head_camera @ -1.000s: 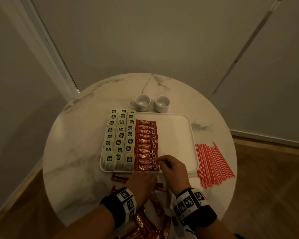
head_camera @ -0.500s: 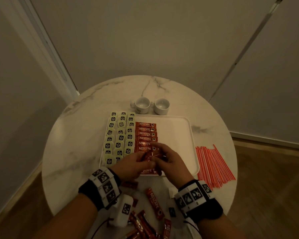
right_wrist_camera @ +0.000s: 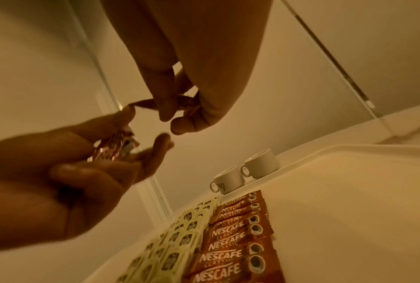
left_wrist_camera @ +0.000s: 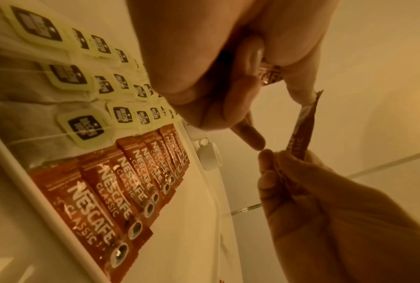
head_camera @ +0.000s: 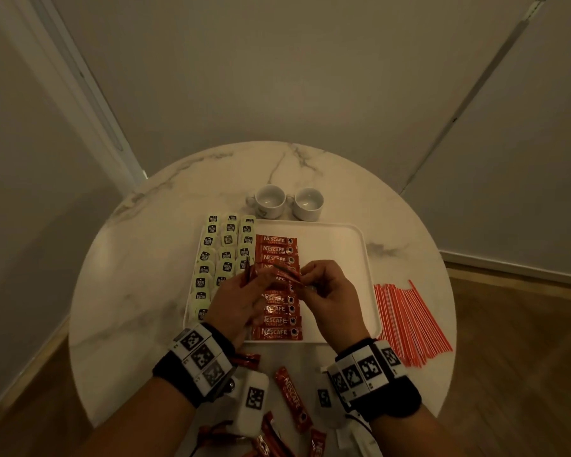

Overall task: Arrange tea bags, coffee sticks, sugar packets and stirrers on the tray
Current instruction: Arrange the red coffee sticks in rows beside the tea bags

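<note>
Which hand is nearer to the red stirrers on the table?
The right hand. It is over the tray, beside the stirrers lying to its right. The left hand is farther, over the tea bags side.

Both hands risen off tray's near edge; left hand (head_camera: 241, 291) and right hand (head_camera: 330, 291) now share coffee stick (head_camera: 287, 273).

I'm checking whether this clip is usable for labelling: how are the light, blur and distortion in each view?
Head view: dim, warm light, wide-angle bowing of the round marble table; red Nescafe coffee sticks on the white tray still legible. Left wrist view: orange cast, left hand soft and close. Right wrist view: both hands shadowed, white cups tilted by distortion.
</note>
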Available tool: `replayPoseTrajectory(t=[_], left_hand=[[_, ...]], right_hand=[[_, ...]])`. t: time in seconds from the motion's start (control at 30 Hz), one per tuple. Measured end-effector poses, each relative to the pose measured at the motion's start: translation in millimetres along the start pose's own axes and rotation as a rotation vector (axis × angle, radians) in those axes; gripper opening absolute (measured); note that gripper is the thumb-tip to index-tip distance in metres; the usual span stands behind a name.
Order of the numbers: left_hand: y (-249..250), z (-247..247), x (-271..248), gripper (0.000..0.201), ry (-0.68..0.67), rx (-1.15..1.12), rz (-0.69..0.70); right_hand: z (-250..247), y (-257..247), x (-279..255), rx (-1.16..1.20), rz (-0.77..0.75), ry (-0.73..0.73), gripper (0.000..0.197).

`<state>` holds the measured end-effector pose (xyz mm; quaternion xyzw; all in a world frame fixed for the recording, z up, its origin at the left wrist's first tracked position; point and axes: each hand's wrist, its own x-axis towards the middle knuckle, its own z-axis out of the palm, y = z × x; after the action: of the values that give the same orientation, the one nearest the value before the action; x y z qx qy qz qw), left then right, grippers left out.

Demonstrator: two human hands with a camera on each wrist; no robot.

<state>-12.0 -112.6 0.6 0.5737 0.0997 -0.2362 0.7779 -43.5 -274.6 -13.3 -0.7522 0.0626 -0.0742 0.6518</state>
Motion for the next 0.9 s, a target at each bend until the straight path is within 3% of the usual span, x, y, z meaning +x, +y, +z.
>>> replayPoseTrajectory(t=[0.17, 0.27, 0.4, 0.57, 0.7, 0.9], left_hand=[[4, 5, 0, 0.007, 0.012, 0.021, 0.047], [9, 8, 6, 0.008, 0.035, 0.055, 0.065], [11, -2, 18, 0.006, 0.089, 0.208, 0.108], [20, -6, 27, 0.008, 0.006, 0.427, 0.078], [23, -5, 29, 0.003, -0.074, 0.532, 0.091], [17, -26, 43, 0.014, -0.107, 0.754, 0.072]], right_hand=[[7, -7, 4, 0.042, 0.162, -0.101, 0.003], [12, -10, 6, 0.061, 0.279, -0.24, 0.013], [13, -8, 11, -0.069, 0.324, -0.425, 0.018], [6, -20, 35, -0.034, 0.295, -0.232, 0.013], [8, -22, 53, -0.15, 0.218, -0.277, 0.003], [-7, -17, 73, 0.091, 0.341, -0.173, 0.008]])
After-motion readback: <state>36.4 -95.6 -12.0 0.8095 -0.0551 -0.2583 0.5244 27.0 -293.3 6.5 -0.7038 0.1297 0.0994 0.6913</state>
